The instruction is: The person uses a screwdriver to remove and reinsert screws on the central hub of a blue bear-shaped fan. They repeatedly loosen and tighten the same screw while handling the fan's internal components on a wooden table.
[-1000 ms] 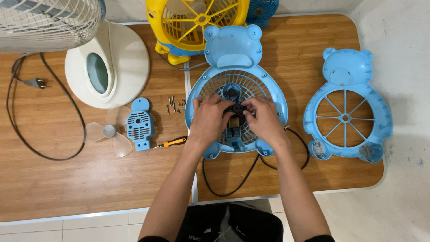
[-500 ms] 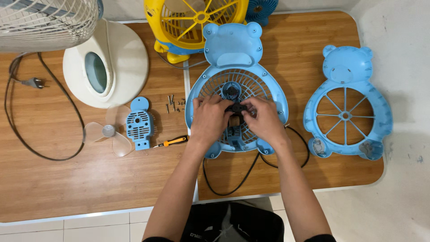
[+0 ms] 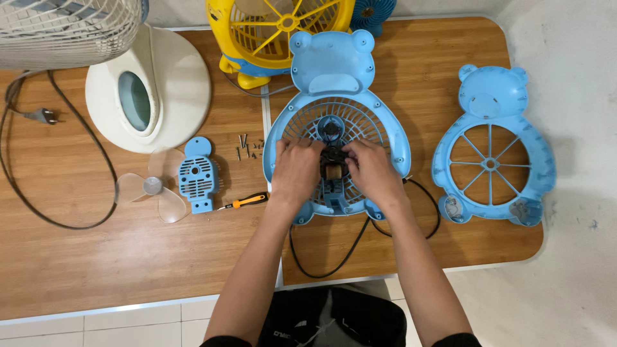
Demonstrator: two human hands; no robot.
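Note:
A blue bear-shaped fan housing lies flat on the wooden table, its grille facing up. A small dark motor sits at the grille's centre. My left hand grips the motor from the left, and my right hand grips it from the right. Both hands' fingertips meet on the motor. A black cord runs out from under the housing toward the table's front edge.
The blue bear-shaped front grille lies to the right. Left of the housing are loose screws, an orange-handled screwdriver, a blue back cover and a clear fan blade. A white fan base and a yellow fan stand behind.
None of the parts on the table has moved. Both hands stay on the motor with only slight finger shifts.

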